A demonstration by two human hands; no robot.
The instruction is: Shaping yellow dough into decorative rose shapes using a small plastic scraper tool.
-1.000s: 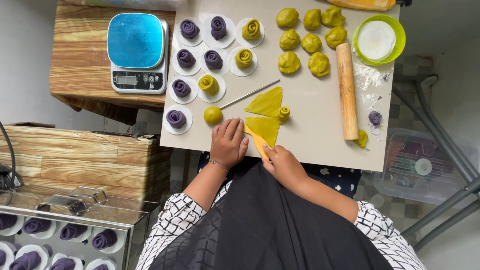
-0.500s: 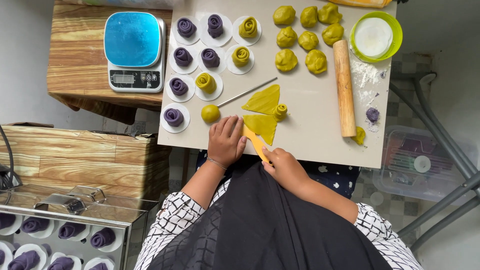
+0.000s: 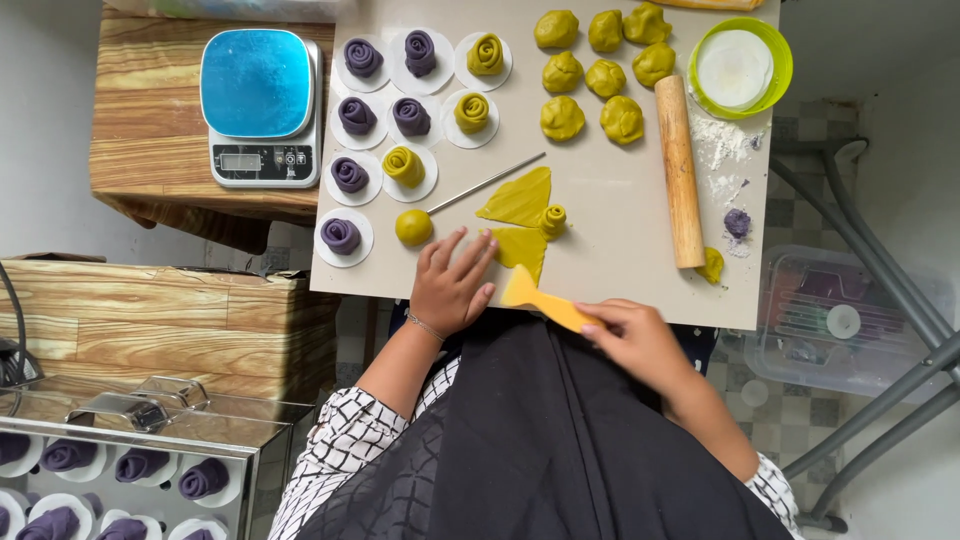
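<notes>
Two hands at the near edge of the pale table point(image 3: 620, 260). Left hand point(image 3: 452, 285): fingers spread and flat, palm down, grasping nothing; fingertips rest on or just beside the near yellow dough triangle point(image 3: 522, 247). Right hand point(image 3: 632, 340): clenched around the handle end of a yellow scraper point(image 3: 540, 298), blade pointing toward the left hand, its tip touching or just below the near triangle; exact contact cannot be told.

Far yellow dough triangle point(image 3: 520, 197) lies just beyond the near one, with a small rolled yellow rose point(image 3: 552, 218) at their right corner. Yellow dough ball point(image 3: 413, 227) on a thin metal stick point(image 3: 487, 183) sits just left of the left hand's fingers.

Further back: purple and yellow rose pieces on white paper rounds point(image 3: 412, 110), seven plain yellow dough lumps point(image 3: 600, 75), wooden rolling pin point(image 3: 679, 170), green bowl point(image 3: 740, 65). Blue-topped scale point(image 3: 260, 105) stands on a wooden stand left of the table.
</notes>
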